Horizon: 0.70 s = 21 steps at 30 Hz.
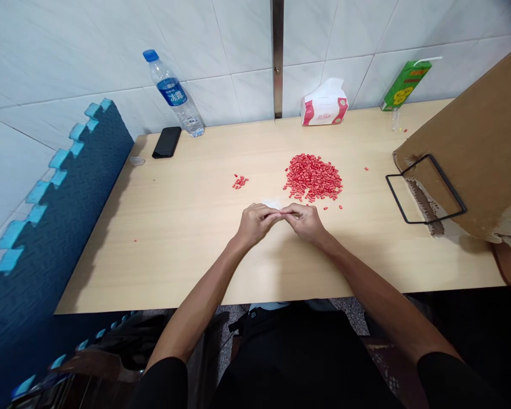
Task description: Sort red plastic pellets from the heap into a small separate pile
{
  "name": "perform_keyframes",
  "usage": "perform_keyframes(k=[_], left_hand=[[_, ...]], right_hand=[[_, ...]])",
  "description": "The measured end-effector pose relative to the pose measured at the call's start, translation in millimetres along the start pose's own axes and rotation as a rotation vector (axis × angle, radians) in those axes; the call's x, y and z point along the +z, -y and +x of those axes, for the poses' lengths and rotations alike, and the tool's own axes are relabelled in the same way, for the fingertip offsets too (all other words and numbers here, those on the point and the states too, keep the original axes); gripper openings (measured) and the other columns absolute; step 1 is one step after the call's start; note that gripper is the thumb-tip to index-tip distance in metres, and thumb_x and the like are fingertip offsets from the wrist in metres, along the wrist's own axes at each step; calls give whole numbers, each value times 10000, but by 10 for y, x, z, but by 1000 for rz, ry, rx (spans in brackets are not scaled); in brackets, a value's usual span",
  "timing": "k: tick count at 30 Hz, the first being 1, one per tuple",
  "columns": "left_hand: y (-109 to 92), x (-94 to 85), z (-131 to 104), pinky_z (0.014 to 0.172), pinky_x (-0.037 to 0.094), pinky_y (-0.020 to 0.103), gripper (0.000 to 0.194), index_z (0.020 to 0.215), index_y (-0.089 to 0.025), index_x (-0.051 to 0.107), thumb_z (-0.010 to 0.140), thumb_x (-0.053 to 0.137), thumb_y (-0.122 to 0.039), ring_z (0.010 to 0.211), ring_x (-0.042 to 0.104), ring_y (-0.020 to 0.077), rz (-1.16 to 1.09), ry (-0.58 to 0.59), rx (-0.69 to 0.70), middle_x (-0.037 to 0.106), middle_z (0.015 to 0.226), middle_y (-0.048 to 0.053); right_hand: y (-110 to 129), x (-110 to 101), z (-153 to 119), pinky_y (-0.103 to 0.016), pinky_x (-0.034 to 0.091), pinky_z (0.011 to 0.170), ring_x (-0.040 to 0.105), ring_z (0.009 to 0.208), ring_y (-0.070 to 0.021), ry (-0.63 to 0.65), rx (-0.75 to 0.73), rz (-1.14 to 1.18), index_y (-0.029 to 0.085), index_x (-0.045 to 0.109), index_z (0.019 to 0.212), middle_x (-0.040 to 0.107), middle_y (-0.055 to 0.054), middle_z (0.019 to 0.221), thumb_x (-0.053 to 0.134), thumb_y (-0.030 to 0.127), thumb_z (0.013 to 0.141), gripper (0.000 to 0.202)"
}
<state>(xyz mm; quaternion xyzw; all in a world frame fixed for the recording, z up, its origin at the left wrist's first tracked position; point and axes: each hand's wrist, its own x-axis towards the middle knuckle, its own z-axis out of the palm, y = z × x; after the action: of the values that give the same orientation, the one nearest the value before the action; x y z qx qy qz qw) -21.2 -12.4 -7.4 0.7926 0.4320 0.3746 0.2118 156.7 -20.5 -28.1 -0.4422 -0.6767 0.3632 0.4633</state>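
Note:
My left hand [258,221] and my right hand [303,220] meet above the table, thumbs and fingers pinched closed tip to tip. Whatever is between the fingertips is too small and covered to make out. Just beyond my right hand lies a large heap of small red tube-like pieces [313,177]. A much smaller cluster of the same red pieces [239,182] sits beyond my left hand. Some loose ones lie at the near edge of the heap, such as a single red piece [340,207]. Behind the fingers shows a whitish patch [271,203], partly hidden.
On the wooden table [174,244] stand a water bottle [176,96], a tissue pack [325,105] and a green drink carton [406,85]. A black phone [167,142] lies back left. A cardboard sheet [472,142] with a black wire frame [426,221] borders the right, a blue foam mat [68,210] the left.

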Motion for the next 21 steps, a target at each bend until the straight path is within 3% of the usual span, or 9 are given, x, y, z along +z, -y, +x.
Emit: perform_keyframes(k=[21], left_hand=[[-21,0,0,714,461,298,284,790,-227,738,823,598,-472,675,638,147,11,-6,-7,725,741,29]], right_hand=[[1,5,-3,-249,526,666,677,718,-158,0,2,-5,198,730,860,736,-32,806,613,228,799,135]])
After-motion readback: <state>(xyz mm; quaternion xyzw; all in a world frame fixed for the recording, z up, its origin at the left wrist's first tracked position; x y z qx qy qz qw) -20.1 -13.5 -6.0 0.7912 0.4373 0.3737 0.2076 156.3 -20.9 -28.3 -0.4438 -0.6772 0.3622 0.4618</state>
